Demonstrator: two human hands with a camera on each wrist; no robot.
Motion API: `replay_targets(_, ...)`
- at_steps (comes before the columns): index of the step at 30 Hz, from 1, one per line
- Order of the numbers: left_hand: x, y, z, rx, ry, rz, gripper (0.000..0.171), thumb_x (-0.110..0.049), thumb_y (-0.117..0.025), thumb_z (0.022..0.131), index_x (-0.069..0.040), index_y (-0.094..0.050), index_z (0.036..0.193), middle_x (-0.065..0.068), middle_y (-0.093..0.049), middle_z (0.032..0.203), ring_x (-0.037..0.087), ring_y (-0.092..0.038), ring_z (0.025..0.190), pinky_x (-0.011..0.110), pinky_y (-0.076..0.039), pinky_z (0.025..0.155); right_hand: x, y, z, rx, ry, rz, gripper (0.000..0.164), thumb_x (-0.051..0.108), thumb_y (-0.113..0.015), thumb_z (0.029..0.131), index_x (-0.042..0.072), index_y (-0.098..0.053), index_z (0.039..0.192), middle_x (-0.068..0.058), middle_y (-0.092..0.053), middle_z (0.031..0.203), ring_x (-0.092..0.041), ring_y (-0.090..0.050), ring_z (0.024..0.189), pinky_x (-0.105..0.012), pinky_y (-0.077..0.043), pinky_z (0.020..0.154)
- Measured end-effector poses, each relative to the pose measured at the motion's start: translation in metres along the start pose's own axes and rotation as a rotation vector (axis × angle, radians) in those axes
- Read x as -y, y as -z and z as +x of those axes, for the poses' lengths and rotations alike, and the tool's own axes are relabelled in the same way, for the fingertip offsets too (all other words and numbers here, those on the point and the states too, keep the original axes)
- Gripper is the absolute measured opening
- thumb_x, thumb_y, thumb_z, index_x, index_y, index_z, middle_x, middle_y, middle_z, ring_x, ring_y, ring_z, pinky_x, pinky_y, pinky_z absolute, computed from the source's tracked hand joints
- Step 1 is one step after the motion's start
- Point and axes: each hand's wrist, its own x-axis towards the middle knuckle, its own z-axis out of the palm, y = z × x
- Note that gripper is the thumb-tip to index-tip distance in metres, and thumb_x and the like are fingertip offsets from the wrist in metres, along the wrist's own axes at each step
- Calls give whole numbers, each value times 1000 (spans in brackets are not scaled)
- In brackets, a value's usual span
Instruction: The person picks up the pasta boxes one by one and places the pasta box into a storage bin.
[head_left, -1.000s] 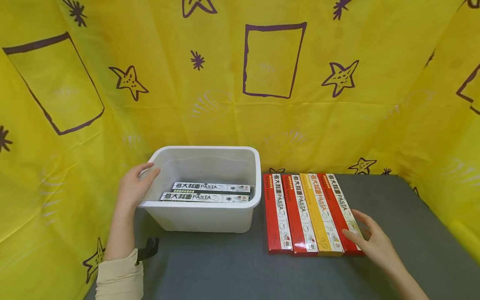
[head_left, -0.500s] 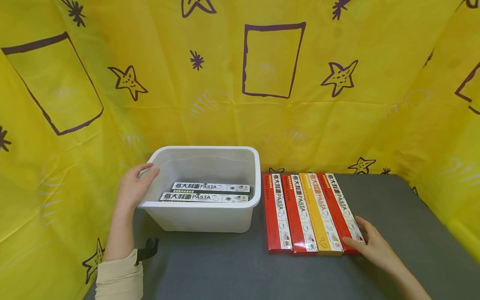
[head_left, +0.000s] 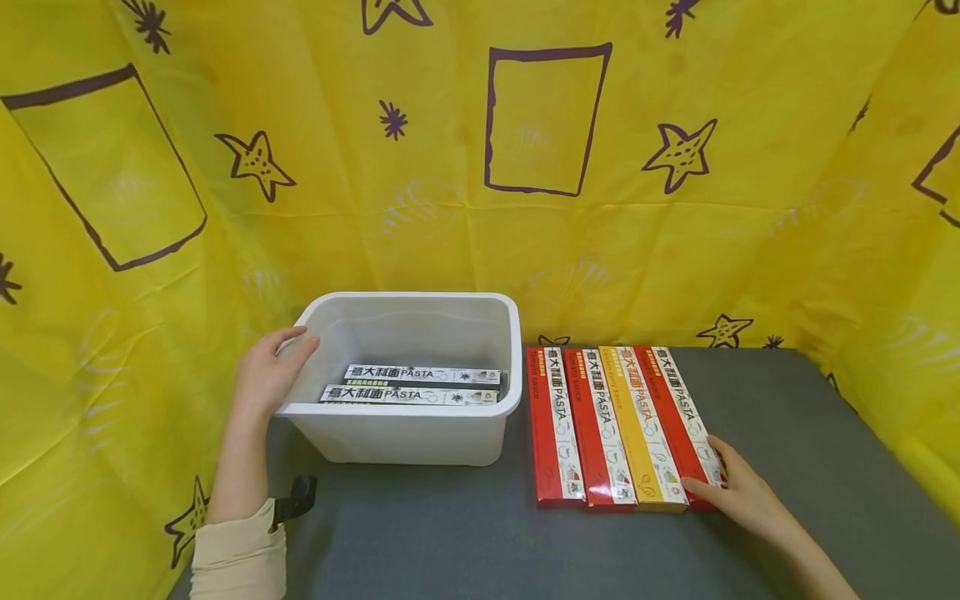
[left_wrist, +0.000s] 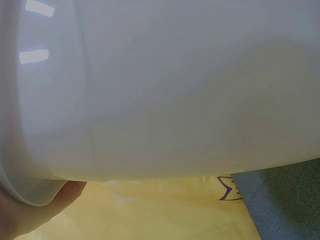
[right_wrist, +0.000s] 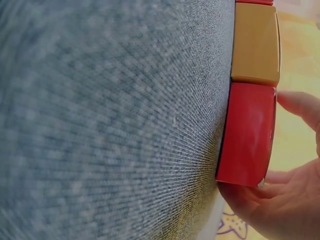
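Pasta box in red (head_left: 678,421), its near end pinched between thumb and fingers of the right hand (head_left: 742,492), is best eased clear of the yellow box (head_left: 639,421) beside that thumb, while the tub rim (head_left: 397,409) is held by the left hand (head_left: 268,371).

A dark-grey tabletop (head_left: 420,533) across the bottom carries a white plastic tub (head_left: 405,440), centre-left. Three long red cartons (head_left: 596,429) and one yellow carton (head_left: 647,429) lie right.
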Motion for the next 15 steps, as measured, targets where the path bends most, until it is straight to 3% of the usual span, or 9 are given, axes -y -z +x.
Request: replay_targets(15,1,0,1,11,10,-1,69,-54,-49,96,-4,-47,143,26,-39,148,47,-33,135,64,-27,106,4,0,-2,2,-9,17,97,38,-69,88,-20,-14,143,-41,-30,140,-52,-39,122,-62,-38,94)
